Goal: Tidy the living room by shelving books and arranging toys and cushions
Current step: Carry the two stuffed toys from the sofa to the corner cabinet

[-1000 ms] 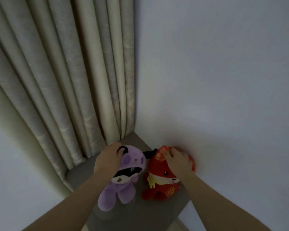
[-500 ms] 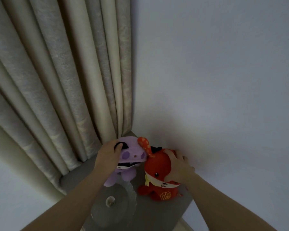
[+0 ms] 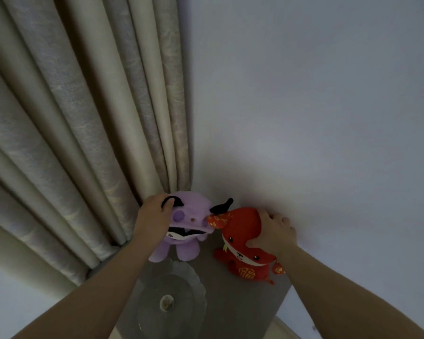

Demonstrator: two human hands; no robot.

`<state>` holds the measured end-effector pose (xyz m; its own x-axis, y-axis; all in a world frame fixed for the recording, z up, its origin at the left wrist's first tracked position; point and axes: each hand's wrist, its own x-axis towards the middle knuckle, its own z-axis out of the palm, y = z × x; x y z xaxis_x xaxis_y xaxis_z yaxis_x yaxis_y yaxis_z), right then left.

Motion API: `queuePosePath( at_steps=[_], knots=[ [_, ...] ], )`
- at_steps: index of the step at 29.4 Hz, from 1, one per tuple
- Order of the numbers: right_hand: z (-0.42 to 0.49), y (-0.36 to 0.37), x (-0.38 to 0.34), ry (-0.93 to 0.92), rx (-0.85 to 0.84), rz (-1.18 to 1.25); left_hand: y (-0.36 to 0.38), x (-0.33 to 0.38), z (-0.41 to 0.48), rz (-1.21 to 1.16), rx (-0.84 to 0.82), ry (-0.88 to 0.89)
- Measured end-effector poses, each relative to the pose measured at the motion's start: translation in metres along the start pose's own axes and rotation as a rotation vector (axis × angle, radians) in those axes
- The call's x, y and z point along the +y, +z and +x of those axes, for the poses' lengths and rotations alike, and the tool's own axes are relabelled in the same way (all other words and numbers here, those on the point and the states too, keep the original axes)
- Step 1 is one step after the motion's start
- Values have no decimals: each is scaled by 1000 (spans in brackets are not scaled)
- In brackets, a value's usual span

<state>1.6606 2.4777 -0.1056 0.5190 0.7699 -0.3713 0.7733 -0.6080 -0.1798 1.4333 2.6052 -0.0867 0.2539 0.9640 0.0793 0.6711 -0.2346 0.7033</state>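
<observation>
Dim, even light. Pleated beige curtain [image 3: 83, 143] fills the upper left, its folds reaching down behind a grey flat top [image 3: 242, 304] in the corner. Plain white wall [image 3: 316, 106] at right, soft shadow low on it

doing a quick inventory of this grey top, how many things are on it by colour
purple toy: 1
red toy: 1
clear dish: 1
total: 3
</observation>
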Motion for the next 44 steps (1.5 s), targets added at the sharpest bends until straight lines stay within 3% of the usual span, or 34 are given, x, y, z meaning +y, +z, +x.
queuePosePath(
  at_steps=[9,15,19,24,26,29,32,36,38,42,44],
  knots=[
    [1,5,-6,70,-53,70,-32,24,26,-81,427,-2],
    [1,7,-9,100,-56,74,-4,10,50,100,-72,-29],
    [-1,8,-11,122,-56,85,28,-13,51,22,-219,-113],
    [-1,13,-13,151,-39,77,53,-30,62,-9,-286,-119],
    [1,14,-13,159,-43,77,62,-32,68,88,-434,-29],
    [2,15,-14,169,-52,74,73,-28,75,464,-667,-5],
    [2,17,-14,175,-69,78,84,-20,66,749,-660,57],
    [5,18,-14,186,-77,89,94,-21,59,847,-503,293],
    [7,18,-14,193,-79,96,95,-24,68,809,-500,398],
    [9,20,-15,204,-74,106,89,-28,92,642,-582,323],
    [8,21,-15,210,-72,119,90,-34,96,603,-543,354]
  ],
)
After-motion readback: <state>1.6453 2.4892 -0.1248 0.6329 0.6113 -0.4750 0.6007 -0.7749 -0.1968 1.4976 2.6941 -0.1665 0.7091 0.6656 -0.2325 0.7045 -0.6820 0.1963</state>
